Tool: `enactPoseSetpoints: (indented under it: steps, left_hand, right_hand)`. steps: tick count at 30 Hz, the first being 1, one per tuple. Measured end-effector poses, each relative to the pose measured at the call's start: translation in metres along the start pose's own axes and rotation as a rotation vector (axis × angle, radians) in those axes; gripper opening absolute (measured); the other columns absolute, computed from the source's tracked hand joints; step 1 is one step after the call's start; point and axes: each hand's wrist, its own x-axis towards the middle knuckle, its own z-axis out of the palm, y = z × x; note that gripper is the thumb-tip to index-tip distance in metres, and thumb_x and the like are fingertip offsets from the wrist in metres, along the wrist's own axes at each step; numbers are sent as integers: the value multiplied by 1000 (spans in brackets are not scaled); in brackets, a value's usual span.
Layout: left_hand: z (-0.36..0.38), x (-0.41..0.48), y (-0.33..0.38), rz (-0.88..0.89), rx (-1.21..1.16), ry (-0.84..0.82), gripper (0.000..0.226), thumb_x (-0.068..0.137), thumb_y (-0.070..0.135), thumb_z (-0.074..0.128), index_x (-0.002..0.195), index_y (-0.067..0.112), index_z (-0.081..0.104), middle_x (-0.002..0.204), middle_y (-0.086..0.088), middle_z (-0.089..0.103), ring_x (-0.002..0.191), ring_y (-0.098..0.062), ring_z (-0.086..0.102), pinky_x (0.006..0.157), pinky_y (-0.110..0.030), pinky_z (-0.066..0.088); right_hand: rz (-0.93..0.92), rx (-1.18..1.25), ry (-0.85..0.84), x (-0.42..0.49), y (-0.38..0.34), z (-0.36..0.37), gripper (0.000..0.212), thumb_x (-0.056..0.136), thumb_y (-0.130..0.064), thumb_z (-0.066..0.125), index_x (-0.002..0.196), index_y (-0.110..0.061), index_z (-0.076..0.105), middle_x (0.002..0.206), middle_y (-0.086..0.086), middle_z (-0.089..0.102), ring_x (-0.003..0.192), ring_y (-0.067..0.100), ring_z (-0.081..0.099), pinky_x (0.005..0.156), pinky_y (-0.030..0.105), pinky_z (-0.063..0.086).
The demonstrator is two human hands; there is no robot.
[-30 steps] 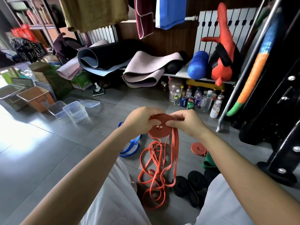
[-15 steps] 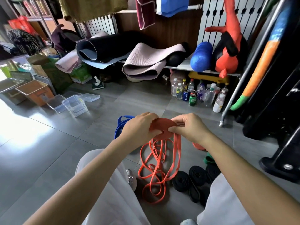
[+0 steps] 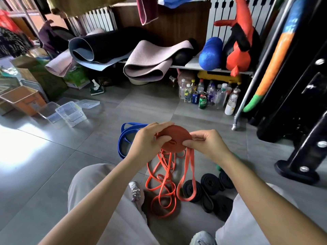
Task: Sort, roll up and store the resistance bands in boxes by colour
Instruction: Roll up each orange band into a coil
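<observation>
Both hands hold a partly rolled orange-red resistance band in front of me. My left hand grips the flat coil from the left, thumb on its face. My right hand pinches the coil's right edge where the loose tail feeds in. The unrolled orange loops hang down to the floor between my knees. A blue band lies loose on the floor behind my left hand. Several rolled black bands sit on the floor at the right, with a green roll mostly hidden under my right forearm.
Clear plastic boxes and a lid stand on the grey tiles at left, beside an orange bin. Bottles and cans crowd under a shelf of rolled mats. A black rack's foot is at right.
The coil has grown wider as more band was wound on. The view has tilted down, so the rolled orange band on the floor is now hidden behind my right hand.
</observation>
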Motion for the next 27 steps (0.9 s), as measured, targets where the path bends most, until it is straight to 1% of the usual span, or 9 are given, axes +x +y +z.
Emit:
enactPoseSetpoints:
  steps: [3,5,8,10,13,17,22,25,27]
  left_hand:
    - [6,-6,2,-120,-288,58,43,82,5,69,103,41,60,100,13,62,96,-18,64,85,-35,56]
    - [9,-10,2,-144,-341,57,40,80,7,70,99,40,58,101,13,61,97,-22,63,82,-46,56]
    - [4,-11,-2,-13,36,-42,42,80,13,70,116,29,53,109,11,60,100,-19,61,84,-44,53]
    - [-1,-8,2,161,294,-118,56,83,16,67,131,33,43,124,8,56,103,-18,61,80,-39,54]
    - [-4,-2,11,320,463,-227,49,89,16,57,132,37,47,121,7,59,100,-20,62,77,-38,53]
    - [-7,4,10,287,369,-220,43,87,14,60,126,32,56,102,8,63,88,-13,59,76,-34,51]
    - [-7,7,7,151,201,-160,44,87,16,64,127,33,56,87,28,51,81,3,52,78,-12,40]
    - [-2,2,6,21,18,-94,45,85,12,67,124,32,59,102,15,61,95,-9,60,89,-26,49]
    - [1,-3,7,-9,-3,-93,44,84,11,68,123,30,59,112,8,63,100,-16,60,92,-33,50]
  right_hand:
    - [-7,151,34,-1,0,3,32,75,7,69,101,-13,67,69,-14,71,68,1,68,66,13,52]
    - [-8,147,20,1,-2,2,32,75,8,68,103,-7,66,68,-14,71,68,1,68,65,12,51]
    - [-1,-22,-67,3,-7,0,26,74,4,72,93,-13,71,72,-12,71,70,4,68,68,17,54]
    - [-20,-191,-103,4,-11,1,22,74,-3,76,89,-19,73,77,-12,71,76,7,69,76,22,55]
    - [-51,-233,-99,5,-14,2,22,74,-5,77,94,-14,74,80,-9,71,78,7,68,78,23,55]
    - [-31,-122,-65,3,-8,-5,22,72,-6,78,91,-16,73,82,-7,72,78,6,69,78,22,55]
    - [-13,8,26,-2,4,-9,27,68,-10,79,81,-32,70,78,-13,73,79,7,70,80,26,54]
    - [-29,88,40,-4,5,-10,25,60,-21,77,82,-31,71,81,-9,74,81,11,70,78,26,55]
    - [-23,96,13,-4,3,-12,26,65,-14,77,88,-22,71,78,-10,74,78,7,70,71,19,54]
